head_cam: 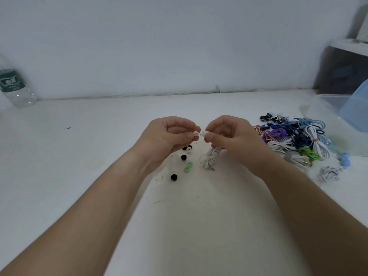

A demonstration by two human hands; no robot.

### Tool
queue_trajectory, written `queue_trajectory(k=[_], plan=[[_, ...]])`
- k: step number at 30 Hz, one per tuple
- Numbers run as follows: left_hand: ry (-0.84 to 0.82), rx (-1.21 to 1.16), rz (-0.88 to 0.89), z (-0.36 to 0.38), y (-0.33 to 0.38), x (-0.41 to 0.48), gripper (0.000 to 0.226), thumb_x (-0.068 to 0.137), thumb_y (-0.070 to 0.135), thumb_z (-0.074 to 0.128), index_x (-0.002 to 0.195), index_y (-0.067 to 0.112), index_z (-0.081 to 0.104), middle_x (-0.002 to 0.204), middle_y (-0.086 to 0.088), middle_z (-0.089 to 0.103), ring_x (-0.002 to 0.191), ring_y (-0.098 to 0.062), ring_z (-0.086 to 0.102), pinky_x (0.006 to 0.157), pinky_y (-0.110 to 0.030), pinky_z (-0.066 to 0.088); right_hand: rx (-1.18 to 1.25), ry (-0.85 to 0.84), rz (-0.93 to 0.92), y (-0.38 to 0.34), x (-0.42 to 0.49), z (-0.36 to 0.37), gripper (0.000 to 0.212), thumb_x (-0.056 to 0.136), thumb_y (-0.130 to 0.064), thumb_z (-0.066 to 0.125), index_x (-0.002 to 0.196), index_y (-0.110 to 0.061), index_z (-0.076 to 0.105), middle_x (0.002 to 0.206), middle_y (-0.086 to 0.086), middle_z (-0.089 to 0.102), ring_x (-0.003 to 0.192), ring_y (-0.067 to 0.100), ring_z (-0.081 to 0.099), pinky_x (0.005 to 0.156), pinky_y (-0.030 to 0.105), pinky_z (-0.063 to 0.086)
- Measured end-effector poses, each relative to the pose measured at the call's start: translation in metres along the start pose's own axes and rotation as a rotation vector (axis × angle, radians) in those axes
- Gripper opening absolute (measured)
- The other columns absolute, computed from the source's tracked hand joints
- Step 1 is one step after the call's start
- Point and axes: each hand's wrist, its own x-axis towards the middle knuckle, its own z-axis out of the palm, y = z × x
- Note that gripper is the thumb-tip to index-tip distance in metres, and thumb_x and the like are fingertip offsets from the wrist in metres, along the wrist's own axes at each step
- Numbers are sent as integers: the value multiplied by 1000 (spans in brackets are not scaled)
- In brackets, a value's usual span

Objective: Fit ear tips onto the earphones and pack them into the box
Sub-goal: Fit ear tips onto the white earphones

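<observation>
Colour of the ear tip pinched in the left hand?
White: the small round silicone ear tip, clearest in the head view.
</observation>
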Motion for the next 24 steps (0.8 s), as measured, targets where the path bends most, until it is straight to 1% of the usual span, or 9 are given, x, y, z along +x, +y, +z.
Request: queue_trajectory(k=[4,9,12,18,21,24], plan=[[-1,-32,-7,1,0,0,18,86,-8,68,94,7,72,103,-11,77,91,-22,75,83,-25,59,12,-2,-16,1,1,0,8,87,-8,75,94,-8,69,71,1,71,67,18,59,68,28,50],[-11,-34,-1,3,1,-1,19,84,-8,70,91,10,72,100,-10,77,88,-22,74,82,-26,59,6,-7,-28,1,0,-1,8,86,-9,76,92,-9,70,72,2,71,67,19,59,68,28,50],[-10,-33,2,3,2,-1,18,83,-6,72,92,10,72,99,-11,77,87,-22,74,79,-25,59,6,-8,-31,1,0,-1,9,86,-10,76,92,-8,70,72,2,71,67,19,59,67,27,50],[4,-32,-2,3,2,-1,22,81,-3,76,98,8,71,94,-8,76,90,-25,74,82,-29,57,7,-9,-31,0,0,0,8,87,-6,75,93,-8,70,71,1,70,66,19,59,69,32,49],[18,-34,-11,3,2,-2,21,81,-4,76,98,8,70,89,-7,75,91,-26,75,82,-29,58,4,-4,-30,0,0,0,8,87,-5,74,94,-7,70,71,1,70,66,19,59,69,33,49],[24,-38,-19,4,3,-3,21,80,-3,76,97,8,70,90,-9,76,92,-27,75,82,-30,58,7,-2,-24,-1,0,0,8,87,-6,75,93,-7,70,72,3,70,67,20,59,71,35,49]])
